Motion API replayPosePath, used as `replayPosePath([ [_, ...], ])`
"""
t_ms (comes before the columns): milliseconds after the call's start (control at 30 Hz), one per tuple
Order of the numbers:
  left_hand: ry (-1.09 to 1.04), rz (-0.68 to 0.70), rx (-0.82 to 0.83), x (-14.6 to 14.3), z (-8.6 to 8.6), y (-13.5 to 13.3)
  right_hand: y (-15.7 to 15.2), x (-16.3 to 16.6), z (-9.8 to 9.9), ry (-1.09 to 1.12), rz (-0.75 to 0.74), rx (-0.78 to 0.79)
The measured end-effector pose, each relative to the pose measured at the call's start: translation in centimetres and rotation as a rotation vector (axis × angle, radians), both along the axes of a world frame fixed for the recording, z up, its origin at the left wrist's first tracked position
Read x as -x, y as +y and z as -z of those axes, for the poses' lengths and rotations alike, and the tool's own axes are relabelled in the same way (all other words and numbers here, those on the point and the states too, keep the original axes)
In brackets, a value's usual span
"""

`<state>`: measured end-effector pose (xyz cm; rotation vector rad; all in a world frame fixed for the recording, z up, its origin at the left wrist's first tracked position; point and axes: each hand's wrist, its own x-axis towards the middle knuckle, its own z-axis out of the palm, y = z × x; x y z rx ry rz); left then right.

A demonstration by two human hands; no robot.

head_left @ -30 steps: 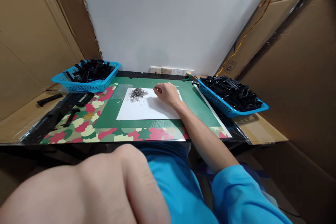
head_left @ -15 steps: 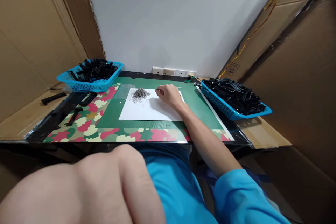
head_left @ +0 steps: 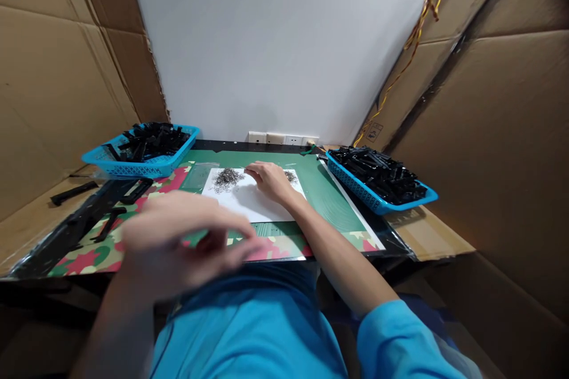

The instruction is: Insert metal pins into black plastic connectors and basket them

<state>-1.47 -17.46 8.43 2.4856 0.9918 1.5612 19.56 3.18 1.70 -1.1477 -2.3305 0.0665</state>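
Observation:
My right hand (head_left: 269, 180) rests over the white paper (head_left: 258, 211), palm down, fingers curled together at the right edge of a pile of small metal pieces (head_left: 228, 177). Whatever lies between its fingertips is too small to make out. A second small heap of metal pieces (head_left: 291, 177) shows just behind that hand. Closer to the camera, my left hand (head_left: 191, 237) hangs above the table's front edge, blurred by motion. Its thumb and fingers are bent with a gap between them, and nothing shows in it.
Blue baskets of black plastic parts stand at left (head_left: 155, 169) and right (head_left: 382, 204). Loose black parts (head_left: 109, 225) lie at the left. A green mat (head_left: 331, 204) lies under the paper, a clear bag (head_left: 200, 176) beside it. Cardboard walls (head_left: 502, 130) flank the table.
My left hand has drawn back from close before the camera towards the table, and its fingers now show. The view has shifted slightly. My right hand stays by the metal pile.

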Motion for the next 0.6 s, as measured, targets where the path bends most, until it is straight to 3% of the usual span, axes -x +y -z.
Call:
replayPosePath([
  [67, 0.200, -0.017, 0.173, 0.0, -1.5, 5.3, 0.1, 0.2, 0.1, 0.019, -0.044, 0.023],
  [167, 0.489, -0.124, 0.462, 2.5, -2.1, 12.6, 0.2, 0.1, 0.2, 0.033, -0.093, 0.031],
  [300, 0.550, -0.406, 0.463, 6.6, -1.5, 19.1, 0.4, -0.4, 0.3, -0.001, -0.068, 0.001],
  [433, 0.536, -0.564, 0.419, 9.9, -1.4, 22.0, 0.2, -0.5, 0.4, -0.070, -0.083, 0.020],
  [600, 0.628, -0.605, 0.498, 13.5, -2.4, 22.1, -0.5, -0.1, 0.5, -0.120, -0.174, 0.057],
])
